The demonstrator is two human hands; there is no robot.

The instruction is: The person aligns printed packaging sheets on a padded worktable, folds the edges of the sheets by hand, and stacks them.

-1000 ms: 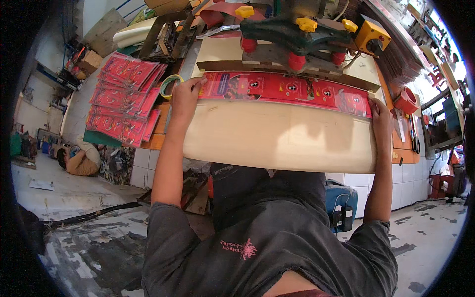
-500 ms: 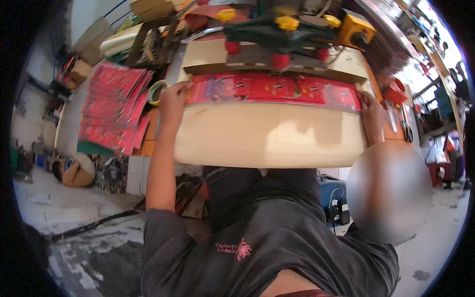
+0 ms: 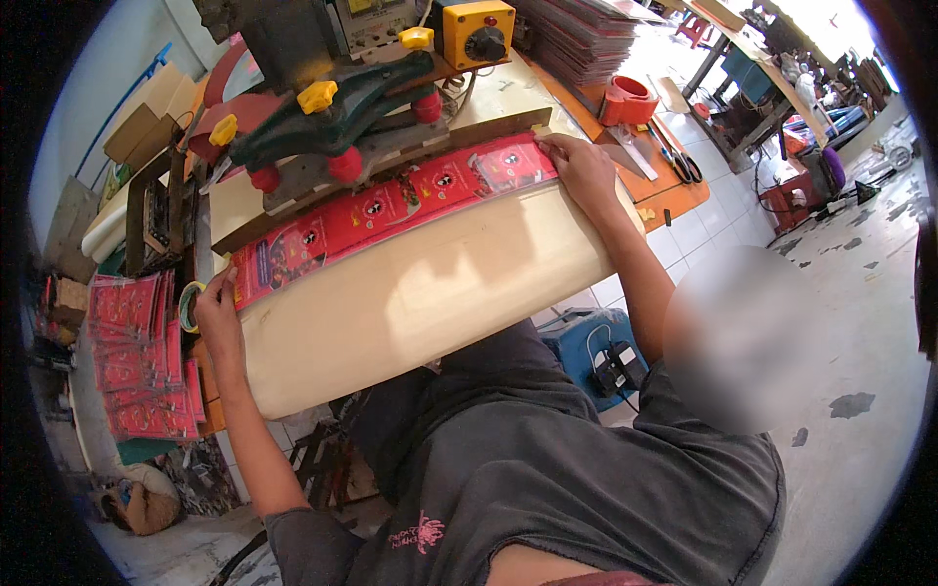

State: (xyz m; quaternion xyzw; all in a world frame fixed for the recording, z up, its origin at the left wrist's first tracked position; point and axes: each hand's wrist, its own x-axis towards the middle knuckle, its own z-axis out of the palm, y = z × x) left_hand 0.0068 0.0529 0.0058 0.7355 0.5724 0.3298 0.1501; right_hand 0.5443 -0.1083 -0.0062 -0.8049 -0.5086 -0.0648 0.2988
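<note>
A long red printed strip (image 3: 376,217), glossy like plastic film, lies across a cream padded board (image 3: 420,298) along a straight metal bar (image 3: 391,174). At the strip's left end, the fingers of my left hand (image 3: 219,311) are closed on its edge. My right hand (image 3: 583,174) grips the right end, thumb and fingers together at the corner. Just beyond the strip stands a press with a dark green frame (image 3: 357,105), yellow knobs (image 3: 318,98) and red feet (image 3: 345,165).
Stacks of red printed sheets (image 3: 132,356) lie at the left, beside a tape roll (image 3: 190,307). On the right are an orange tape dispenser (image 3: 628,102), scissors (image 3: 684,166) and a yellow control box (image 3: 475,33). A blue box (image 3: 586,361) with black plugs stands below the board.
The view has turned and tilted, so the board and strip now slant up to the right. Both hands stay at the strip's ends.
</note>
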